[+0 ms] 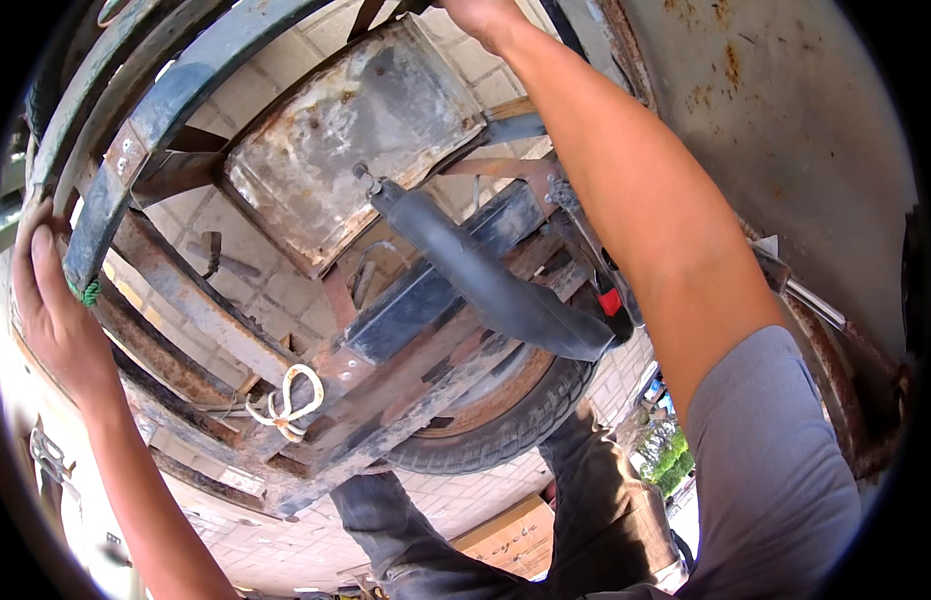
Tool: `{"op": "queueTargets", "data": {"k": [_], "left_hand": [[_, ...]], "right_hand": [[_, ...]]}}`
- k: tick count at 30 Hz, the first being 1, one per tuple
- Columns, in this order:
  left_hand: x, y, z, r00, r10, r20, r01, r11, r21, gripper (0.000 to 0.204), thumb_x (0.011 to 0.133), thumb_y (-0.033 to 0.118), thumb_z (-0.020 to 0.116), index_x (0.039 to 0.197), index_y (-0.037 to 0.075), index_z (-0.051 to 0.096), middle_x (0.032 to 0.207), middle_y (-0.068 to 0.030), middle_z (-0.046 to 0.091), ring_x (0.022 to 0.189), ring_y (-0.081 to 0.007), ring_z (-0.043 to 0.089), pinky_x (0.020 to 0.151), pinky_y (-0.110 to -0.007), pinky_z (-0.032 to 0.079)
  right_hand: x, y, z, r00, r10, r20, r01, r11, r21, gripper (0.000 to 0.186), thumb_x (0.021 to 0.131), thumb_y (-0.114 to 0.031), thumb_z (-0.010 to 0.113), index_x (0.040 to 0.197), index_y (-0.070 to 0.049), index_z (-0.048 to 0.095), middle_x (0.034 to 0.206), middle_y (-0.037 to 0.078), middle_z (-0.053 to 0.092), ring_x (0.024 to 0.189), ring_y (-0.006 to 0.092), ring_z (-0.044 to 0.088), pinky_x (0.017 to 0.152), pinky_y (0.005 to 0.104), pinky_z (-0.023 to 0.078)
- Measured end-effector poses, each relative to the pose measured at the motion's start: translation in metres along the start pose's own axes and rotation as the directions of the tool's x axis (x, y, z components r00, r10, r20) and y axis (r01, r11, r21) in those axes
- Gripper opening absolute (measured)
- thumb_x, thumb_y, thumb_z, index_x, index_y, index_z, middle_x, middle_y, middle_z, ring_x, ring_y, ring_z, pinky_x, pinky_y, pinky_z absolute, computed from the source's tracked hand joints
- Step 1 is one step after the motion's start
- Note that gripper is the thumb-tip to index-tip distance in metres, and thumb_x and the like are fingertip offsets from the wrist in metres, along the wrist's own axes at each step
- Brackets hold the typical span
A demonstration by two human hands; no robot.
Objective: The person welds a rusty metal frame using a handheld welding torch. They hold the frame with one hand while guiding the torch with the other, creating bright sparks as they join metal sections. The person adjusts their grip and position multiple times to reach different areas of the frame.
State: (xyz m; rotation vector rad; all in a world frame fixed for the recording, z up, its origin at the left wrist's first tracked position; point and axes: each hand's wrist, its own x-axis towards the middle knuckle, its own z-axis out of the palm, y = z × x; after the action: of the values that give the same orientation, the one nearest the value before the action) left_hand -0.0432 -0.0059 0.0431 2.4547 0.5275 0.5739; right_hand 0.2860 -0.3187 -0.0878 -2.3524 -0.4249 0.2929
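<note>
At the far left my left hand is on the outer curved rail of a rusty blue-painted metal frame, its fingers closed along the rail. A twist of green cord is tied on the frame beside it. My right hand reaches to the top edge, past the corner of a rust-stained metal tray; its fingers are cut off, so what they touch is hidden. Between my arms a dark padded tube with a metal fitting at its end slants across the frame.
A tyre on a rusty rim sits under the frame, close to my legs. A pale cord loop is tied to a crossbar. To the right stands a rust-spotted metal panel. A cardboard box lies on the paving behind.
</note>
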Motion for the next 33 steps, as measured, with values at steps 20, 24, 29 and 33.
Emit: {"op": "queueTargets", "data": {"k": [20,24,29,33], "left_hand": [[-0.084,0.172,0.098,0.444,-0.376,0.813,0.871,0.396,-0.292,0.046,0.091,0.025,0.058,0.119,-0.011,0.052,0.104,-0.0163,0.063,0.094,-0.0177,0.057,0.087,-0.029,0.043],[-0.080,0.168,0.108,0.341,-0.375,0.862,0.914,0.346,-0.211,0.048,0.090,0.032,0.057,0.116,-0.008,0.055,0.108,-0.0141,0.061,0.101,-0.0179,0.055,0.092,-0.030,0.040],[-0.062,0.162,0.134,0.110,-0.393,0.913,0.976,-0.131,-0.174,0.045,0.087,0.040,0.060,0.105,-0.001,0.057,0.093,-0.0115,0.061,0.081,-0.0164,0.058,0.079,-0.030,0.048],[-0.052,0.162,0.156,-0.002,-0.293,0.956,0.803,-0.571,-0.173,0.047,0.088,0.036,0.060,0.101,-0.008,0.052,0.085,-0.0135,0.059,0.074,-0.0203,0.060,0.073,-0.038,0.053]], "right_hand": [[0.007,0.005,-0.010,0.998,-0.015,0.069,0.002,0.984,0.179,0.038,0.073,0.003,0.046,0.106,0.002,0.063,0.105,0.016,0.065,0.102,0.0263,0.059,0.086,0.0329,0.045],[0.010,-0.002,-0.011,0.993,-0.055,0.101,0.046,0.995,0.089,0.037,0.074,0.003,0.046,0.106,0.001,0.063,0.103,0.015,0.066,0.099,0.0244,0.059,0.083,0.0341,0.046],[0.014,-0.009,-0.009,0.980,0.184,0.077,-0.194,0.967,0.165,0.033,0.075,0.002,0.046,0.102,0.000,0.064,0.093,0.012,0.066,0.084,0.0223,0.060,0.070,0.0344,0.046],[0.015,-0.013,-0.009,0.938,0.318,0.139,-0.342,0.914,0.216,0.027,0.074,0.001,0.047,0.095,-0.003,0.064,0.078,0.008,0.062,0.060,0.0176,0.053,0.049,0.0341,0.039]]}}
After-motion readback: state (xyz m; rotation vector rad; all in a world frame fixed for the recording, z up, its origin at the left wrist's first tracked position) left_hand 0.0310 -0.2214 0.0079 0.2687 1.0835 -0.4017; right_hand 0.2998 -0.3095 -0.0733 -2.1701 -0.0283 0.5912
